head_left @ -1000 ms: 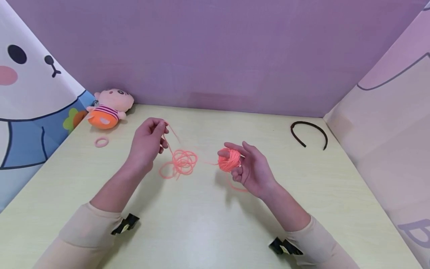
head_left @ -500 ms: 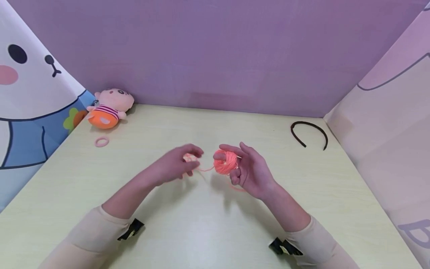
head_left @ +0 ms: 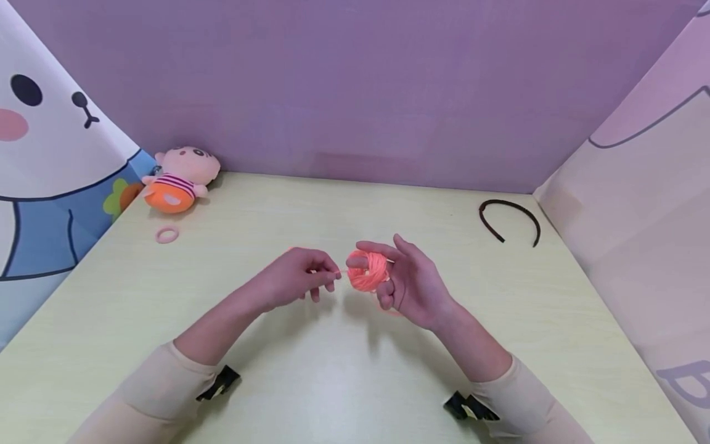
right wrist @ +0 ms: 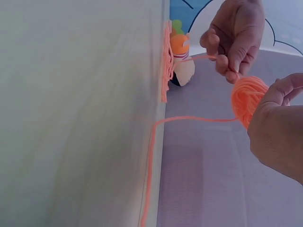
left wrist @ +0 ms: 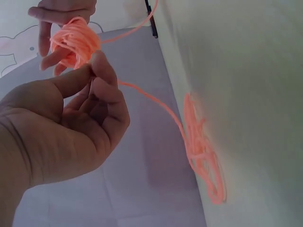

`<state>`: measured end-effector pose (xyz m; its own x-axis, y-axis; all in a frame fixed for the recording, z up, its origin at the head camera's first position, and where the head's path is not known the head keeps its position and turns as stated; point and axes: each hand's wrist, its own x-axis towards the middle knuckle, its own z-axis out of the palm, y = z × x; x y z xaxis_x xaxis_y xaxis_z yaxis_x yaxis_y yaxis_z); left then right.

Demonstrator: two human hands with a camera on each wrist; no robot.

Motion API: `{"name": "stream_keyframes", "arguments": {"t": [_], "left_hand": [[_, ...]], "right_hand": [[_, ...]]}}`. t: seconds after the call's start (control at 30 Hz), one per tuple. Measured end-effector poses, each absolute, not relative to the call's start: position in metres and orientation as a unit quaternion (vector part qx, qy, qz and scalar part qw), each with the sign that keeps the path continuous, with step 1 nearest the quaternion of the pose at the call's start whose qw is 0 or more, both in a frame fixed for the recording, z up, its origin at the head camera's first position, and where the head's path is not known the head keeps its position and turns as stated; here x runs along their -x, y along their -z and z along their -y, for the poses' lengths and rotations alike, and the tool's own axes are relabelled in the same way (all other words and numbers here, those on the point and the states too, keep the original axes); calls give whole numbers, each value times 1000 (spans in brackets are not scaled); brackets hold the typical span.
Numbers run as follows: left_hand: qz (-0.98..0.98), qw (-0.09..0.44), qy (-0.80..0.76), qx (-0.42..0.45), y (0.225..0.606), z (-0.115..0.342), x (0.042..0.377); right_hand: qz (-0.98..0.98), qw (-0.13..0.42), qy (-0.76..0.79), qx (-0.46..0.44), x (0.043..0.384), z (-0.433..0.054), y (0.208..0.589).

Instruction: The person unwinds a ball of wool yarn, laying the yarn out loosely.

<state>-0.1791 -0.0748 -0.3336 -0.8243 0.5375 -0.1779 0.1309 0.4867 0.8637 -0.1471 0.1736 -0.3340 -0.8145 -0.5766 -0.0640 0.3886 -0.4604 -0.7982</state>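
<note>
Salmon-pink yarn is wound into a small ball (head_left: 368,274) with a hole through it, held on the fingers of my right hand (head_left: 416,287). Just left of it, my left hand (head_left: 296,277) pinches the strand between thumb and fingertips, close to the ball. From that pinch the strand (left wrist: 151,97) runs down to a loose pile of yarn (left wrist: 196,151) on the table. In the head view the left hand hides nearly all of this pile. A second strand (right wrist: 194,117) hangs from the ball onto the table.
A plush toy (head_left: 182,179) with an orange bottom sits at the table's back left, a pink ring (head_left: 167,234) in front of it. Towards the back right lies a black headband (head_left: 510,216). Purple cloth (head_left: 355,92) stands behind the table (head_left: 333,388), with printed panels at both sides.
My left hand has come down and right from holding the strand up on the left, and now pinches it beside the ball. The right hand has shifted slightly left with the ball.
</note>
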Motion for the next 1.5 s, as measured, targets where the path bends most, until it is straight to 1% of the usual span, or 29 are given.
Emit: {"name": "stream_keyframes", "arguments": {"t": [0.13, 0.23, 0.37, 0.47, 0.73, 1.13, 1.5], "left_hand": [[-836, 189, -489, -161, 329, 80, 183], [-834, 156, -510, -142, 326, 84, 186], [-829, 107, -532, -134, 322, 88, 187], [-826, 83, -542, -132, 319, 89, 186], [-826, 61, -546, -127, 312, 91, 185], [-809, 47, -578, -94, 303, 103, 190], [-797, 8, -603, -37, 301, 110, 194]], "right_hand": [[-439, 290, 844, 107, 148, -173, 335], [-444, 292, 841, 103, 148, -173, 336], [-462, 290, 833, 94, 147, -173, 336], [-471, 286, 830, 88, 147, -173, 336], [-473, 270, 835, 80, 148, -174, 336], [-476, 219, 851, 32, 150, -174, 335], [-460, 208, 863, 27, 150, -174, 336]]}}
